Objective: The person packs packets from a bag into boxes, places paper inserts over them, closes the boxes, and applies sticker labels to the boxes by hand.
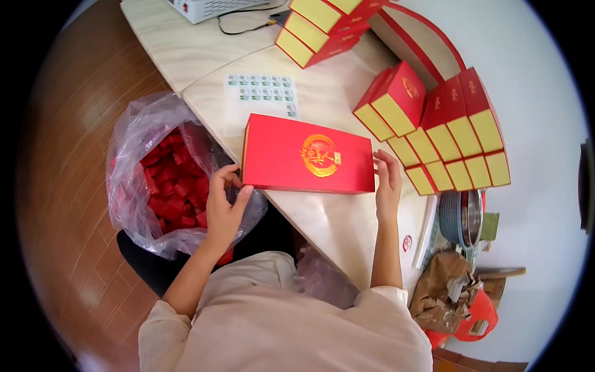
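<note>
A long red box (279, 152) with a gold emblem lies on the pale table (322, 217), near its edge. My left hand (226, 201) is at the box's left end, thumb and fingers apart, with fingertips against its near corner. At the right end, my right hand (387, 183) has its fingers beside the box, slightly curled and touching or nearly touching it. Just behind the box lies a sheet of small green and white stickers (263, 93).
Stacked red and yellow boxes (446, 136) stand at the right, with more boxes (316, 31) at the back. A plastic bag of red pieces (176, 186) sits left of the table. Bowls (462, 217) and brown paper (443, 291) are at the lower right.
</note>
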### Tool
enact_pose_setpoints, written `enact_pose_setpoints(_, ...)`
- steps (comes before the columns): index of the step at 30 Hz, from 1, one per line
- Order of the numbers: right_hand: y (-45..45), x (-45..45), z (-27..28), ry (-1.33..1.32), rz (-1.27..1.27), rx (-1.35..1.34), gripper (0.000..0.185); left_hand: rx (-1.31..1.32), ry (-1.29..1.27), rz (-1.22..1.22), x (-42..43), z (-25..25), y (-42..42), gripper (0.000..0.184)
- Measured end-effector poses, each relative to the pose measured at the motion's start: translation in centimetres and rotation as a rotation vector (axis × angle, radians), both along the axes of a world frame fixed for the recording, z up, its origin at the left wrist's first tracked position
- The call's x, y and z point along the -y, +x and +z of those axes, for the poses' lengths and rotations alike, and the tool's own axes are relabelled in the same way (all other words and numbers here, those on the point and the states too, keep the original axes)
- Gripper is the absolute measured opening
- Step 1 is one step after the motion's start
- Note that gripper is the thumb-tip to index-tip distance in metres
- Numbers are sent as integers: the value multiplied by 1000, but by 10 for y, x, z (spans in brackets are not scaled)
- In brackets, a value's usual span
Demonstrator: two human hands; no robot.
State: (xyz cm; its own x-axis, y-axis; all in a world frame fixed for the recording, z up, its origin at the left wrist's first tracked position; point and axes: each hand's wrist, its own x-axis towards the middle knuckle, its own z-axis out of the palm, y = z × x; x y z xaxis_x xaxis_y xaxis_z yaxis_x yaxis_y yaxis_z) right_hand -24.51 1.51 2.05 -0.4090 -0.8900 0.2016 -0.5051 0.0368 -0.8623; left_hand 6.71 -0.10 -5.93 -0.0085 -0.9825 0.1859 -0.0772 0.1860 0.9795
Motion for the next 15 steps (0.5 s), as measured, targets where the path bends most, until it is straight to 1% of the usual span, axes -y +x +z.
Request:
enact_pose_setpoints(1, -7, -5, -8, 5, -23, 9, 36, 29, -46, -17, 2, 0, -1, 41)
enact_pose_setpoints(2, -11, -15, -18, 14, -54, 218, 39, 53, -36, -64, 0, 1, -4, 41)
enact_pose_setpoints(3, -13, -16, -24, 13, -55, 415, 42, 55, -52, -58, -2, 3, -7, 42)
enact_pose_setpoints(4, -12, -17, -26, 9, -64, 426, 42, 54, -71, -45, -3, 6, -7, 42)
enact_pose_setpoints(5, -11, -16, -28, 29, -47, 554, 43, 107, -30, -106, -5, 11, -4, 42)
enact_pose_setpoints(6, -8, -15, -28, 51, -26, 682, 45, 118, -28, -105, -6, 14, -3, 42)
enact_pose_setpoints(8, -9, -13, -23, 76, -27, 670, 42, -184, 207, -123, -8, 22, -6, 41)
enact_pose_setpoints(9, -11, -13, -23, 133, -33, 610, 42, -241, 152, -119, -7, 32, -8, 45)
enact_pose_setpoints(10, -16, -13, -23, 188, -39, 547, 41, -233, 153, -121, -5, 48, -7, 45)
enact_pose_setpoints(11, -27, -15, -35, 161, 20, 551, 40, -284, 237, -174, -3, 73, -4, 48)
enact_pose_setpoints(12, -33, -19, -48, 162, 18, 556, 40, -337, 323, -226, 0, 93, -3, 51)
enact_pose_setpoints(14, -37, -29, -65, -2, -114, 625, 42, -419, 255, -247, 11, 115, -9, 55)
enact_pose_setpoints(15, -28, -27, -49, 49, -4, 535, 44, -408, 261, -333, 20, 127, -4, 57)
